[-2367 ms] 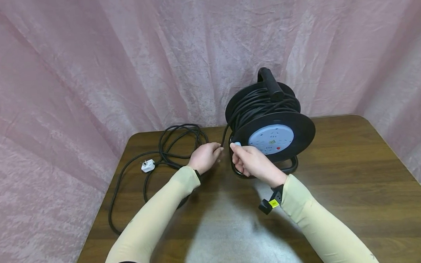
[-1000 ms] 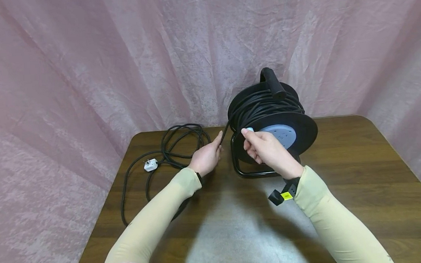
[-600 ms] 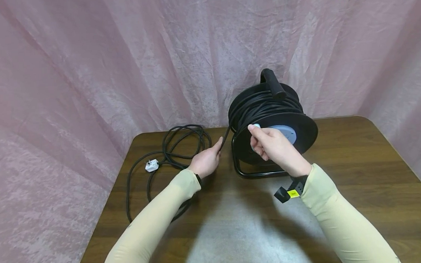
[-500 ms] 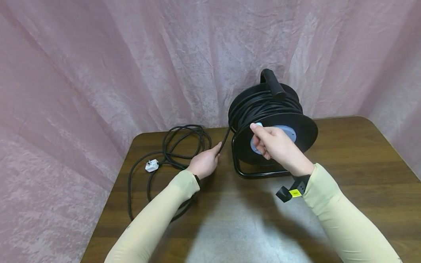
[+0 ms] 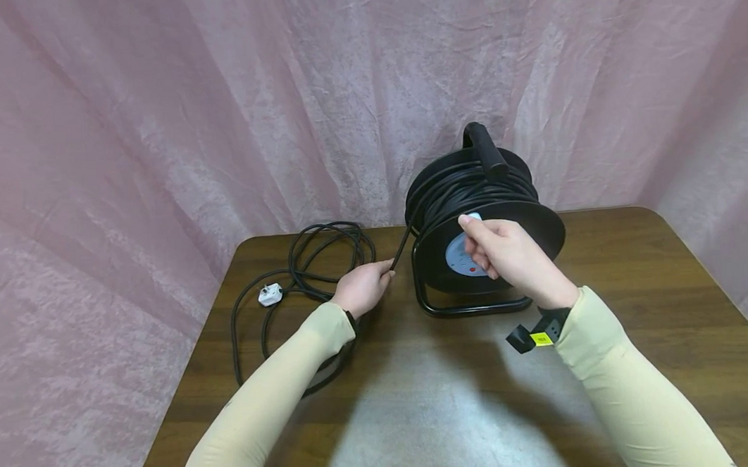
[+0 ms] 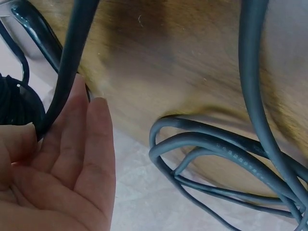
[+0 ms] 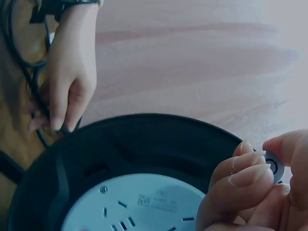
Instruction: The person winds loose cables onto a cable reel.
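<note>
A black cable reel [image 5: 439, 258] stands on its tube frame, with black cable wound round its drum and a pale round socket panel [image 5: 463, 258] in its front disc. My right hand [image 5: 508, 251] pinches the small winding knob [image 7: 275, 168] near the disc's upper rim, thumb and curled fingers around it. To the reel's left, my left hand [image 5: 362, 288] holds the black cable [image 6: 77, 53] between thumb and fingers, the other fingers fairly straight beneath it. From there the cable rises to the drum. Loose loops lie left of the hand, with a white plug [image 5: 270, 294] among them.
The wooden table [image 5: 656, 296] has rounded back corners, and a pink curtain [image 5: 316, 102] hangs right behind it. A thick carry handle [image 5: 485, 150] tops the reel. The frame's bottom bar [image 5: 473, 309] rests on the tabletop.
My right hand has moved right and upward across the reel's face with the knob, and the socket panel has turned. The left hand stays near its place; the cable's left loop has drawn inward.
</note>
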A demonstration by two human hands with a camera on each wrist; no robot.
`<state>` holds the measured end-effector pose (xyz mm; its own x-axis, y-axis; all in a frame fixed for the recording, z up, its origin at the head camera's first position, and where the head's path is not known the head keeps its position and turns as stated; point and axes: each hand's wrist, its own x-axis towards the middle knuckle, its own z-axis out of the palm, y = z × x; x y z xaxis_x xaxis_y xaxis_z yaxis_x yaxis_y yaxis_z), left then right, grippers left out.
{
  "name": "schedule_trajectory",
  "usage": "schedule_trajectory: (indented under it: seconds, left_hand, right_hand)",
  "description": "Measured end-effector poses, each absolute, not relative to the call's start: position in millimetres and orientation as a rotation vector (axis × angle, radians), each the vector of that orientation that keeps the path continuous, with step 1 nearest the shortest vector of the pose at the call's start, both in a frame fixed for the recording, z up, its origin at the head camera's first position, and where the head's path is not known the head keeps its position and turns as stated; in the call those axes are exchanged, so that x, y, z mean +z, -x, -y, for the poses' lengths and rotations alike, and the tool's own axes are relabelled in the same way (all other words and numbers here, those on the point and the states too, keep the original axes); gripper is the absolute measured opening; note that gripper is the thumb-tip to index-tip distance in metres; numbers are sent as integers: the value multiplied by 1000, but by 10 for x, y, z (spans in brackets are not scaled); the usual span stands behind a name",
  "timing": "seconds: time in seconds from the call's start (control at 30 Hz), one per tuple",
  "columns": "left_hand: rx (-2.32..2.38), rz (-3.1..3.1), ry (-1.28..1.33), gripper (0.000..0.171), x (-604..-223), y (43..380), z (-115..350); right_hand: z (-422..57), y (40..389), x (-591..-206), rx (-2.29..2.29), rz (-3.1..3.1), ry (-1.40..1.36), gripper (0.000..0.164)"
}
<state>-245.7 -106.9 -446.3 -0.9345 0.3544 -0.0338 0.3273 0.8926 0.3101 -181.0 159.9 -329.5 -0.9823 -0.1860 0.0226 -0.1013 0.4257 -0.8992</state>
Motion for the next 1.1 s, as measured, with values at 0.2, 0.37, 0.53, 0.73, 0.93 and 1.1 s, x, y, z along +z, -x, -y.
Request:
schedule_trajectory:
  seconds: [0.2, 0.37, 0.53, 0.73, 0.93, 1.1]
  left_hand:
    - [454, -2959, -560, 46, -4443, 2436, 1095]
    - [419, -2929, -561, 50, -4422, 2429, 1098]
    - [432, -2919, -562, 49, -4408, 2423, 1114]
    - [484, -2943, -505, 43, -4407, 2432, 1147]
    - [548, -2958, -485, 39, -4363, 2434, 1134]
    - [557, -2953, -493, 40, -4344, 2439, 1096]
  right_hand:
    - [-1652, 1816, -3259, -1571, -2618, 295, 67]
    - [-1693, 1834, -3256, -1530, -2646, 312, 66]
    - [-1749, 1844, -3247, -1517, -2668, 320, 64]
    - [-1847, 1838, -3220, -1540, -2655, 293, 64]
    - [-1924, 1837, -3230, -1525, -2649, 279, 62]
    - [-1976, 1828, -3240, -1486, -2677, 254, 64]
